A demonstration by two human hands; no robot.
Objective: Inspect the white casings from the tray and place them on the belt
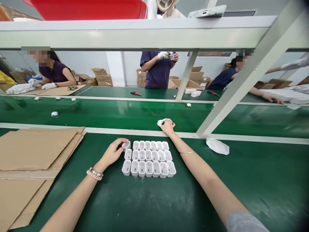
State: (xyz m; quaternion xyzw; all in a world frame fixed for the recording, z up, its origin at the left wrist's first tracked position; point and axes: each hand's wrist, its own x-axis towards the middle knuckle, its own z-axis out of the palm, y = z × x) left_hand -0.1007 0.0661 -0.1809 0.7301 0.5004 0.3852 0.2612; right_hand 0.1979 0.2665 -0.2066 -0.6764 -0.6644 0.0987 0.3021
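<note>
Several small white plastic cups (148, 158) stand in neat rows on the green table in front of me. My left hand (113, 152) pinches one white cup (126, 145) at the block's far left corner. My right hand (166, 125) reaches out to the edge of the green conveyor belt (116, 112), its fingers closed around a small white part (160, 122). A bead bracelet sits on my left wrist and a thin bangle on my right forearm.
Flat cardboard sheets (33, 154) lie at the left. A crumpled white cloth (217, 146) lies at the right near a slanted metal frame post (231, 93). More white parts (54, 113) ride the belt. Three people work across it; red scissors (135, 93) lie there.
</note>
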